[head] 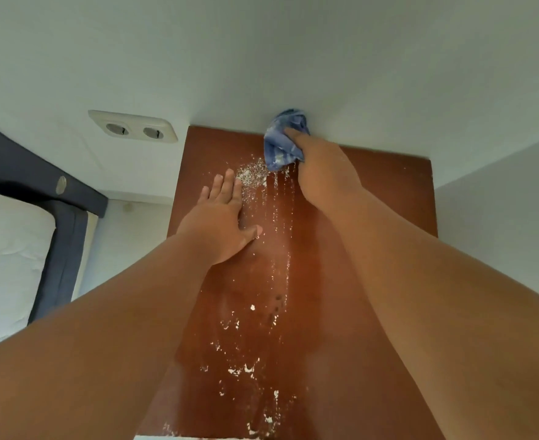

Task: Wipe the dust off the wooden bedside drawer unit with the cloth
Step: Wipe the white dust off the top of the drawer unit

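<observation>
The reddish-brown wooden top of the bedside drawer unit point(388, 192) fills the middle of the view, seen from above. White dust point(252, 174) lies in a heap near its far side, and streaks and flecks run down the middle toward the near edge. My right hand point(322, 166) is shut on a bunched blue cloth point(282, 141), pressed at the far edge of the top against the wall. My left hand point(222, 214) lies flat on the wood with fingers spread, just left of the dust heap.
A white wall point(293, 58) stands directly behind the unit, with a double power socket point(133, 127) to the left. A bed with a dark blue frame point(58, 198) and white mattress point(4, 249) sits at the left. Another wall point(499, 223) closes in on the right.
</observation>
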